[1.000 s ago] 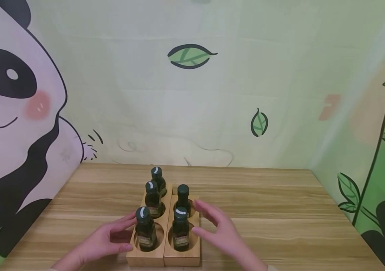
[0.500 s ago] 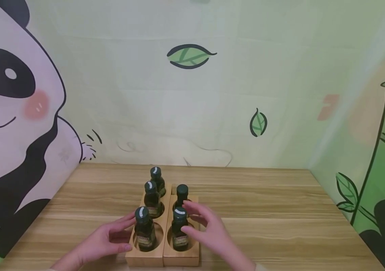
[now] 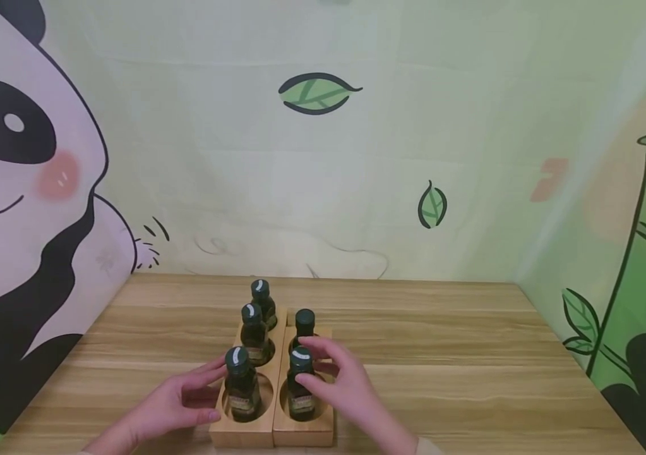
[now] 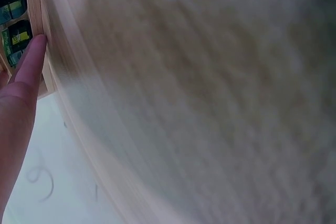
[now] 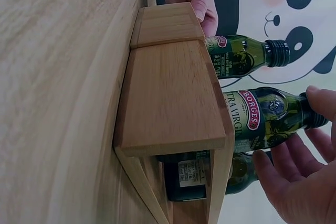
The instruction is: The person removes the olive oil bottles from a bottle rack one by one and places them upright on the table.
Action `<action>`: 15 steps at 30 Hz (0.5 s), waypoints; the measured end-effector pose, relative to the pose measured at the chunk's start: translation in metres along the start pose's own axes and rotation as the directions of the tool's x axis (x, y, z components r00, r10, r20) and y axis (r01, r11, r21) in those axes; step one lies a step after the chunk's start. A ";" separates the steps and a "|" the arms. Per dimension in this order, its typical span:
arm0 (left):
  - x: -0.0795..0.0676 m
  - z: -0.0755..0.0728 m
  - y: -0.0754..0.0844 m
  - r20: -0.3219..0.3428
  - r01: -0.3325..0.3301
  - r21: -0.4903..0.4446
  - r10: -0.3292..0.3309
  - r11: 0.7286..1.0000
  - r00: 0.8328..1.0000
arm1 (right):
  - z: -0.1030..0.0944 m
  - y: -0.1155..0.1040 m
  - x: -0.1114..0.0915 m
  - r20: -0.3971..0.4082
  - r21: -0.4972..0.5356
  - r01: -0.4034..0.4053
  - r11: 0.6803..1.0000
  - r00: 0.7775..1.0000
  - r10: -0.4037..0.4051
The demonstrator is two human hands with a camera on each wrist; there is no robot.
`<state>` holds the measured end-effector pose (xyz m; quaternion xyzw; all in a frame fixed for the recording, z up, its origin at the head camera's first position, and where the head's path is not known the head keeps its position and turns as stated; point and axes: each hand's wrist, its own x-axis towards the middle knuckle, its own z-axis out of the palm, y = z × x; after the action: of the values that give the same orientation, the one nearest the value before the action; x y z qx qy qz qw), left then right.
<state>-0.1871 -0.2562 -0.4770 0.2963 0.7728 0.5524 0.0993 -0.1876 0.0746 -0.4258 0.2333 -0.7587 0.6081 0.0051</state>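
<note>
Several small dark-green olive oil bottles stand upright in the round holes of two wooden holders set side by side. The right holder [image 3: 305, 437] carries two bottles; the left holder [image 3: 243, 437] carries three. My right hand [image 3: 342, 379] has thumb and fingers around the neck of the front-right olive oil bottle [image 3: 302, 404], whose BORGES label [image 5: 251, 109] shows in the right wrist view. That bottle's base is still in its hole. My left hand [image 3: 169, 404] touches the left holder's outer side, thumb and fingers spread beside the front-left bottle [image 3: 243, 395].
The holders stand on a wood-grain table [image 3: 442, 354]. Behind it hangs a pale green backdrop [image 3: 357, 189] with a drawn panda [image 3: 16, 189] at left and bamboo at right. Behind the held bottle stands a second bottle [image 3: 304, 322], partly covered by my right hand.
My right hand has moved left from the right holder's edge onto the front-right bottle, and its fingers have drawn in around the neck. My left hand stays where it was.
</note>
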 end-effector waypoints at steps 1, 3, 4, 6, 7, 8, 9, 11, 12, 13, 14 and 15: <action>0.000 0.000 0.000 0.001 -0.003 0.000 0.003 1.000 1.000 | 0.000 0.000 0.000 -0.001 0.000 -0.001 1.000 1.000 0.001; 0.000 0.000 -0.001 0.000 -0.003 0.001 0.003 1.000 1.000 | 0.001 0.001 0.001 -0.004 0.000 0.000 1.000 1.000 0.000; -0.001 -0.001 -0.001 -0.001 -0.002 0.001 0.002 1.000 1.000 | 0.001 0.002 0.001 -0.005 0.000 0.002 1.000 1.000 -0.002; -0.001 -0.001 -0.002 -0.002 0.001 0.001 -0.001 1.000 1.000 | 0.002 0.002 0.002 -0.006 0.002 0.005 1.000 1.000 -0.005; -0.001 -0.001 -0.002 0.000 -0.005 0.005 0.005 1.000 1.000 | 0.002 0.002 0.002 -0.007 0.002 0.009 1.000 1.000 -0.009; -0.001 -0.001 -0.002 0.002 -0.006 0.005 0.006 1.000 1.000 | 0.002 0.002 0.002 -0.008 0.004 0.011 1.000 1.000 -0.011; -0.001 -0.001 -0.002 0.002 -0.006 0.006 0.006 1.000 1.000 | 0.002 0.002 0.002 -0.009 0.007 0.014 1.000 1.000 -0.014; -0.001 -0.001 -0.002 0.003 -0.002 0.008 0.002 1.000 1.000 | 0.002 0.003 0.002 -0.012 0.010 0.020 1.000 1.000 -0.020; -0.001 -0.001 -0.002 0.003 0.002 0.011 -0.002 1.000 1.000 | 0.003 0.003 0.002 -0.014 0.011 0.024 1.000 1.000 -0.024; 0.000 -0.001 -0.002 0.004 0.006 0.013 -0.006 1.000 1.000 | 0.003 0.003 0.002 -0.017 0.013 0.027 1.000 1.000 -0.027; -0.001 -0.001 -0.002 0.003 0.014 0.017 -0.014 1.000 1.000 | 0.003 0.004 0.003 -0.019 0.013 0.031 0.999 0.999 -0.030; 0.000 -0.002 -0.002 0.002 0.017 0.025 -0.017 1.000 1.000 | 0.003 0.004 0.003 -0.021 0.014 0.034 0.999 0.999 -0.033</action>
<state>-0.1881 -0.2581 -0.4782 0.2918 0.7819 0.5415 0.1012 -0.1904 0.0716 -0.4295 0.2397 -0.7503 0.6157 0.0216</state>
